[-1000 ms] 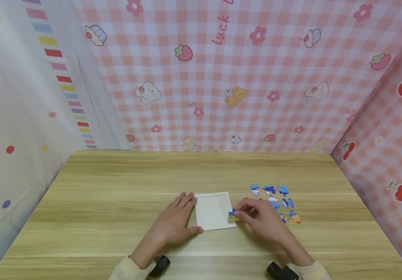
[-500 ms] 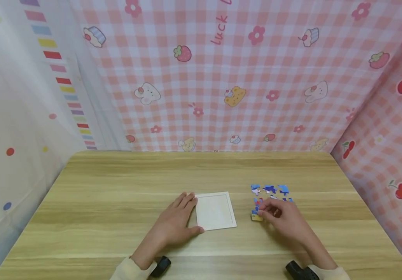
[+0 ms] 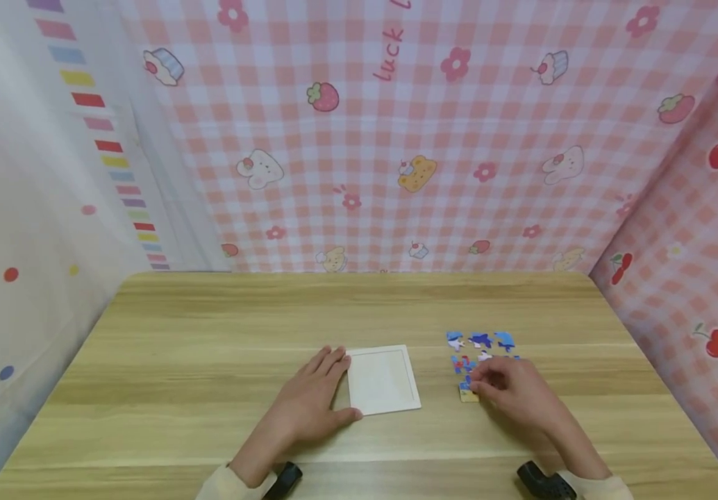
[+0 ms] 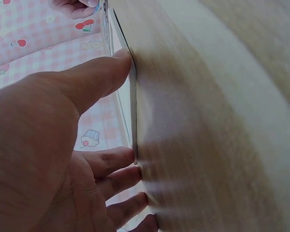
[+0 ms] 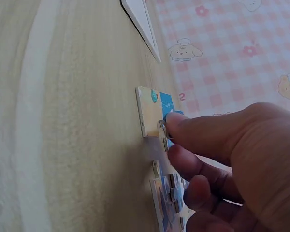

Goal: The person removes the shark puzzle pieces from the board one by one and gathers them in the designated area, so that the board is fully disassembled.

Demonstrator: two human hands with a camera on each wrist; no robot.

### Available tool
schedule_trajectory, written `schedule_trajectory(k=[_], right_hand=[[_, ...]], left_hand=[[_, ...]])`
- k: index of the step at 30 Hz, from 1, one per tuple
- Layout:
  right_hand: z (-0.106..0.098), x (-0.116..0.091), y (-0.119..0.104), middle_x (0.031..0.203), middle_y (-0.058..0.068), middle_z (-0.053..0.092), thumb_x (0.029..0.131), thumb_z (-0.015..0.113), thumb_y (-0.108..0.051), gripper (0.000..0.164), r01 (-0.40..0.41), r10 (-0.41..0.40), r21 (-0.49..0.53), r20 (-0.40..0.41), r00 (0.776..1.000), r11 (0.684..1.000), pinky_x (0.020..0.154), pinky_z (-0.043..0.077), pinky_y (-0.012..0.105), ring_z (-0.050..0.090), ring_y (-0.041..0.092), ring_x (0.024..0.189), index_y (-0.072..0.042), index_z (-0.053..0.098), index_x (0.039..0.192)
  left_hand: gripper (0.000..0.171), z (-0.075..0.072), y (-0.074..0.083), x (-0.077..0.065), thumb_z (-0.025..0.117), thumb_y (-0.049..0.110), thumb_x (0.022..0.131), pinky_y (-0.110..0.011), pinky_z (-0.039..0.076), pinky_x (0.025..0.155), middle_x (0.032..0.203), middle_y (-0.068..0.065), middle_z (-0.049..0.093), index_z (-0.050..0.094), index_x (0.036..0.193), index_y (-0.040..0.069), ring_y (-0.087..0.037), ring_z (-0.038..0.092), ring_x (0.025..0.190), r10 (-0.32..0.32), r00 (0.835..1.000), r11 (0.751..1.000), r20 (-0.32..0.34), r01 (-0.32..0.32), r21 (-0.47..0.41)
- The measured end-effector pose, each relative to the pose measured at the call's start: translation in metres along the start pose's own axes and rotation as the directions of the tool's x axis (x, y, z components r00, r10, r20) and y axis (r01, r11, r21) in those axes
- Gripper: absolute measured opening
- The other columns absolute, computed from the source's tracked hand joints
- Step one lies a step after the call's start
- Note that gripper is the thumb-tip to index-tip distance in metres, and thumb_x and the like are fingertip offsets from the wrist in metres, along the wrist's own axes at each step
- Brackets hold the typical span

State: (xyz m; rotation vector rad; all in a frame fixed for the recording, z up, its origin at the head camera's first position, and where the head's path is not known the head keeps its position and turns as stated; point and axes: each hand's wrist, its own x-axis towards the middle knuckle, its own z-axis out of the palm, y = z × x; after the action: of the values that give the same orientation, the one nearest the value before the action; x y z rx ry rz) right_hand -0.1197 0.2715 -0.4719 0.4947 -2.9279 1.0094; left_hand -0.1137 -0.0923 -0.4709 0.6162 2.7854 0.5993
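A white square puzzle tray [image 3: 381, 380] with a raised rim lies on the table. My left hand [image 3: 312, 394] rests at its left edge, thumb at the near corner and fingers spread along the far part; the left wrist view shows the thumb [image 4: 99, 79] against the tray's side. My right hand [image 3: 515, 389] pinches a yellow-and-blue jigsaw piece [image 3: 468, 394] at the near left of the other pieces. Up close, the right wrist view shows that jigsaw piece [image 5: 152, 108] with thumb and forefinger at its blue side, close over the table.
Several blue jigsaw pieces [image 3: 480, 339] lie in loose rows right of the tray; my right hand covers some of them. The wooden table [image 3: 240, 319] meets a pink checked cloth [image 3: 359, 139] at the back. Black wrist devices [image 3: 546, 480] sit at the cuffs.
My right hand has carried the jigsaw piece from the tray's right edge rightward to the other pieces, then slightly nearer to me. The left hand stays at the tray.
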Motion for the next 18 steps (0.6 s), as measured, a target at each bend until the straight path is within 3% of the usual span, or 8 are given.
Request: schedule_trajectory(k=[8, 18], right_hand=[[0.0033, 0.0023, 0.0048, 0.072, -0.014, 0.058, 0.086, 0.082, -0.012, 0.012, 0.044, -0.044, -0.029, -0.018, 0.999, 0.999, 0.058, 0.043, 0.019, 0.047, -0.003, 0.064, -0.020, 0.074, 0.083], [0.0046, 0.0024, 0.0037, 0.073, -0.013, 0.056, 0.086, 0.082, -0.011, 0.011, 0.012, -0.014, -0.080, -0.026, 1.000, 0.997, 0.058, 0.041, 0.019, 0.045, -0.002, 0.064, -0.019, 0.074, 0.083]], left_hand=[[0.088, -0.0003, -0.0010, 0.0000, 0.071, 0.052, 0.092, -0.050, 0.024, 0.129, 0.170, -0.012, 0.027, 0.037, 0.158, 0.004, -0.034, 0.019, 0.159, 0.003, 1.000, 1.000, -0.001, -0.003, 0.000], [0.089, 0.0017, -0.0031, 0.0001, 0.070, 0.055, 0.091, -0.051, 0.025, 0.129, 0.170, -0.011, 0.026, 0.037, 0.158, 0.006, -0.033, 0.019, 0.159, 0.001, 1.000, 1.000, 0.000, -0.001, 0.013]])
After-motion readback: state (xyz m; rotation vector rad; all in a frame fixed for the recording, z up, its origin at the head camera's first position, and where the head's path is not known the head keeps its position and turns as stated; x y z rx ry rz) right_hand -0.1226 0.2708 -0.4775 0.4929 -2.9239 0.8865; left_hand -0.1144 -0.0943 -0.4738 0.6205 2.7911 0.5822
